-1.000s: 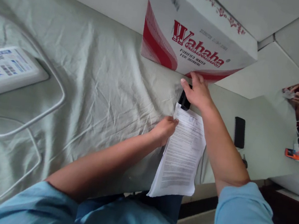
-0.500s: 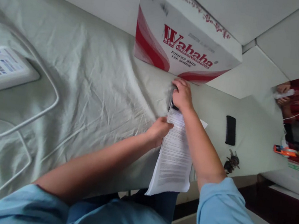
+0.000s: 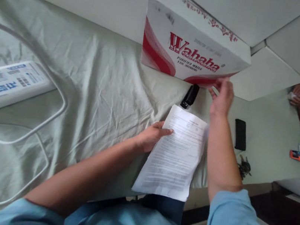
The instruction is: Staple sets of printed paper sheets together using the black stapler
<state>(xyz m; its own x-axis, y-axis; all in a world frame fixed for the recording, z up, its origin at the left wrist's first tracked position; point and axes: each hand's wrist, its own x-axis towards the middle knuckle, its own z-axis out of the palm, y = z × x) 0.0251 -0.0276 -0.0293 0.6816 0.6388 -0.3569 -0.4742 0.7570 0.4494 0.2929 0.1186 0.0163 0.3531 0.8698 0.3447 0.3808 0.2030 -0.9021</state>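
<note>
Left hand (image 3: 150, 137) gripped the printed papers (image 3: 174, 153); right hand (image 3: 221, 97) hung empty, fingers loose, beside the black stapler (image 3: 190, 96).

Stapler (image 3: 190, 96) between carton (image 3: 190, 51) and papers (image 3: 174, 154)
</note>
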